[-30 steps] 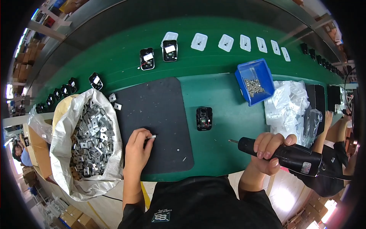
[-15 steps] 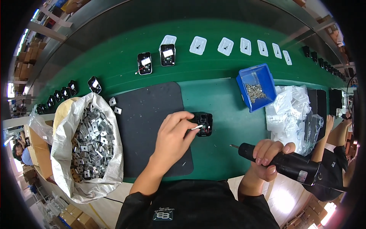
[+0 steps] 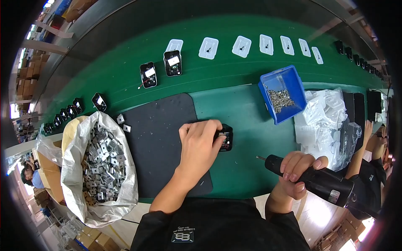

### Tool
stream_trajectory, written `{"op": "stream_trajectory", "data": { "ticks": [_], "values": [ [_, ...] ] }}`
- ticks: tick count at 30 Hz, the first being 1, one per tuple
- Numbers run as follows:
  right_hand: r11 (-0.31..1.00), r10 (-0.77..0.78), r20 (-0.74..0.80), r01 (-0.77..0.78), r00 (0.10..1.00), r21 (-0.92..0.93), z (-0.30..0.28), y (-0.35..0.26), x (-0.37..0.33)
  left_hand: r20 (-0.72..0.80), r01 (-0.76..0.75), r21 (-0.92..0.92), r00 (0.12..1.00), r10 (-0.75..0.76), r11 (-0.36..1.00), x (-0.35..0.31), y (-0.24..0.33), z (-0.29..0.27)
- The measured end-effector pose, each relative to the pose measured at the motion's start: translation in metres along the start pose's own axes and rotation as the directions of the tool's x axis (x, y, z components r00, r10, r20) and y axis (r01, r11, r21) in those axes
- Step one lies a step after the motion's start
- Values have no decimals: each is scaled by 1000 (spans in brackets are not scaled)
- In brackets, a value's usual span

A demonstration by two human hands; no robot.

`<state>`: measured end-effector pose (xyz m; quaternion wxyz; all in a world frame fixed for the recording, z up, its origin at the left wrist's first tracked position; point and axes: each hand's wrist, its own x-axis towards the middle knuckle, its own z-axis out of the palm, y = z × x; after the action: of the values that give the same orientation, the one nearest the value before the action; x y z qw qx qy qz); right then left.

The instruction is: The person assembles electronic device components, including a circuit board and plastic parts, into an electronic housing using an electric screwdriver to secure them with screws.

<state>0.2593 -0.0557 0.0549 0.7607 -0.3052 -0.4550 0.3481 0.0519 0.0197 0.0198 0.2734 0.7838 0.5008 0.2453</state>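
My left hand (image 3: 199, 142) is closed in a pinch over a small black housing (image 3: 227, 144) on the green table. Between its fingertips a small pale flat piece (image 3: 222, 134) shows only in part, inside the open housing. Wires and dark parts are visible there; my fingers cover its left side. On the right, my right hand (image 3: 295, 169) is wrapped around a black electric screwdriver (image 3: 324, 182). The tool lies nearly level, its bit pointing left toward the housing and apart from it.
A white sack (image 3: 71, 184) of square metal plates stands left, beside a dark mat (image 3: 157, 146). Rear right sit a blue bin (image 3: 282, 77) of screws and clear plastic bags (image 3: 318, 125). Housings and white covers (image 3: 241, 46) line the green belt behind. Another person's arm (image 3: 361, 146) shows far right.
My left hand has moved right and lowered the small pale piece into the housing. The right hand keeps its hold on the screwdriver. My view has shifted slightly.
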Motion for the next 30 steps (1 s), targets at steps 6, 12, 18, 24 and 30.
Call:
{"op": "stream_trajectory", "data": {
  "ticks": [6,12,18,24,30],
  "values": [
    [1000,-5,24,4,1000,14,2,1,0,246,144,-80,962,-120,986,13,-9,-4],
    [998,-50,76,47,996,43,3,-4,2,241,114,-174,968,-70,978,4,-8,-9],
    [974,-137,99,115,986,197,19,-17,10,-17,-145,-334,989,148,931,-29,7,-24],
    [952,-133,373,13,918,307,18,-30,17,15,-155,-483,983,184,862,-46,26,0],
    [945,-139,371,11,918,327,25,-33,9,-27,-199,-544,975,220,815,-53,25,6]
  ]
}}
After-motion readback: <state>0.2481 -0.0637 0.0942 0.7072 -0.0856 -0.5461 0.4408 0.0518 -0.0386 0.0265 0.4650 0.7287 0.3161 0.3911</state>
